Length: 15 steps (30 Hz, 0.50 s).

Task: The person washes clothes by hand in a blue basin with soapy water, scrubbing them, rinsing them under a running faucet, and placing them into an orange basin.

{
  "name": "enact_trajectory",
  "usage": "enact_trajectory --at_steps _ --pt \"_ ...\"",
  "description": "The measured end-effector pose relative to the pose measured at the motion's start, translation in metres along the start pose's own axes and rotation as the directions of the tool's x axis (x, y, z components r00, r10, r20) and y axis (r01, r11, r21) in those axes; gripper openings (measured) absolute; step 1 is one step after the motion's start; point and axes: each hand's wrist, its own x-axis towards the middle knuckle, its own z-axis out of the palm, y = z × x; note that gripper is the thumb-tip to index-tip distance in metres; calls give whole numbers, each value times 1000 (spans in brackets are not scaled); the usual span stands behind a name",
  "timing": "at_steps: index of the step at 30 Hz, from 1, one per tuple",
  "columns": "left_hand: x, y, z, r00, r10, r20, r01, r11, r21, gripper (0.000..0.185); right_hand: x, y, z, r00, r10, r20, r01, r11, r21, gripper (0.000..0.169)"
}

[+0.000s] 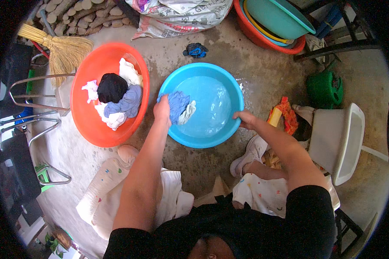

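Observation:
A light-blue plastic basin (pixel 210 129) holding clear shallow water sits on the wet concrete floor before me, or just above it; I cannot tell which. My left hand (pixel 162 110) grips its left rim together with a bunched blue cloth (pixel 179 103), and the fingers are partly hidden. Beside that cloth, a whitish piece of fabric (pixel 187 113) hangs into the basin. On the opposite side, my right hand (pixel 245 119) is closed around the right rim. An orange-red basin (pixel 90 129) to the left contains a black garment (pixel 112 88), a blue garment (pixel 128 102) and several white ones.
Behind the blue basin lies a dark-blue rag or brush (pixel 196 50). Stacked basins (pixel 275 19) and printed woven sacks (pixel 184 19) stand farther back. A straw broom (pixel 64 48) leans at left. To the right are a green plastic stool or pail (pixel 324 89) and a white bin (pixel 330 136).

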Motion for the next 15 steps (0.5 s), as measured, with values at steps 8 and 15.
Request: enact_trajectory --at_steps 8,15 --pt "47 26 0 899 45 437 91 954 -285 41 -33 -36 4 999 -33 5 33 994 -102 38" --pt "1 111 39 883 94 460 38 962 -269 31 -101 -88 -5 998 -46 31 49 992 -113 44"
